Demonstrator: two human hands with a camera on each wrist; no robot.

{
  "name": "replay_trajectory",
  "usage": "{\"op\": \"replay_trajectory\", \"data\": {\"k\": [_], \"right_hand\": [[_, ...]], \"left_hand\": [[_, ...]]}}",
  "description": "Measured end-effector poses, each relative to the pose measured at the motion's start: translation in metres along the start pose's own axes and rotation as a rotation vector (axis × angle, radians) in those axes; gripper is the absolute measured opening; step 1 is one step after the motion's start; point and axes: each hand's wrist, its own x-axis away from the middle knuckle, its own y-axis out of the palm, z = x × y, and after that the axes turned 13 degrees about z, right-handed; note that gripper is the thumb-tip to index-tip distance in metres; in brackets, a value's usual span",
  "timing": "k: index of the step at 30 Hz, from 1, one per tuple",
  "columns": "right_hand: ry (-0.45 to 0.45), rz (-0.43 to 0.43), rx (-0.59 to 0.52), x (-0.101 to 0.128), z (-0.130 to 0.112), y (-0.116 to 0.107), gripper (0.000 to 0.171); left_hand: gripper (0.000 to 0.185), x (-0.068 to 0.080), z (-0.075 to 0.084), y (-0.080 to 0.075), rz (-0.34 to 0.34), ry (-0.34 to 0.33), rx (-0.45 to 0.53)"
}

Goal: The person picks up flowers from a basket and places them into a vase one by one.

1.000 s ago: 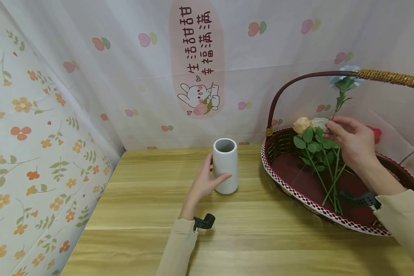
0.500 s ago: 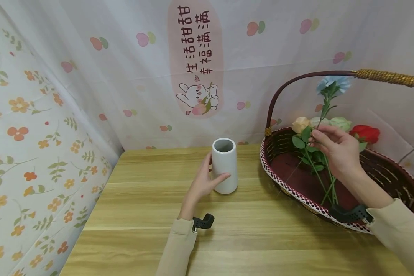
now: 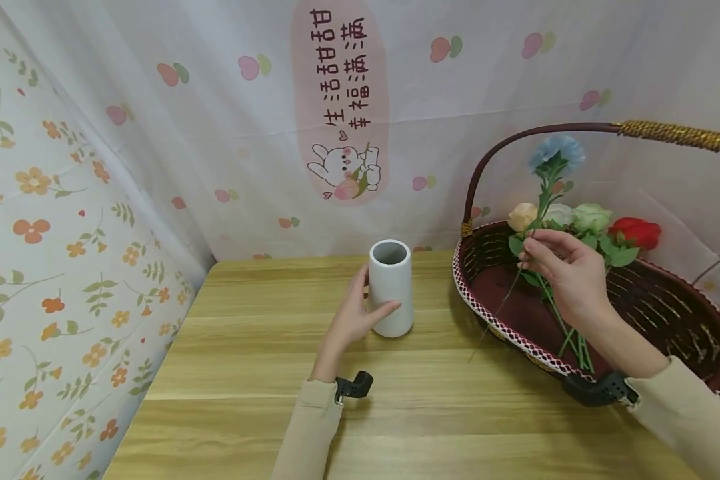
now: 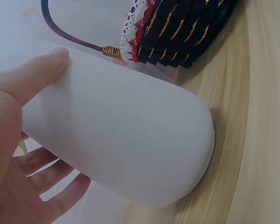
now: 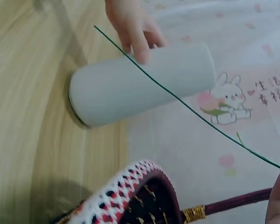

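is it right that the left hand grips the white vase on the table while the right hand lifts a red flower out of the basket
Not quite: the flower pinched by the right hand is blue, as the head view shows; the red one stays in the basket. The left hand does grip the white vase on the table.

Beige sleeves [image 3: 309, 433], apparently black wrist mounts [image 3: 354, 387]

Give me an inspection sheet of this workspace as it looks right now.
Surface: wooden table.
Job's things: white vase upright; blue flower lifted on its stem.
Clutter: basket holding more flowers.
Grippers: left hand holds the vase; right hand pinches the blue flower's stem.
Cables: nothing seen.
Surroundings: printed curtains, rabbit picture.
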Motion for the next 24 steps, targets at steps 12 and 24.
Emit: {"op": "replay_trajectory", "data": {"k": [12,24], "right_hand": [[-0.034,-0.06,0.067,0.013,0.009,0.014,0.018],[-0.077,-0.133,0.182,0.007,0.007,0.031,0.019]], "left_hand": [[0.092,0.0,0.001,0.0,-0.006,-0.006,0.0],[0.092,0.001,0.002,-0.001,-0.015,-0.009,-0.004]]}}
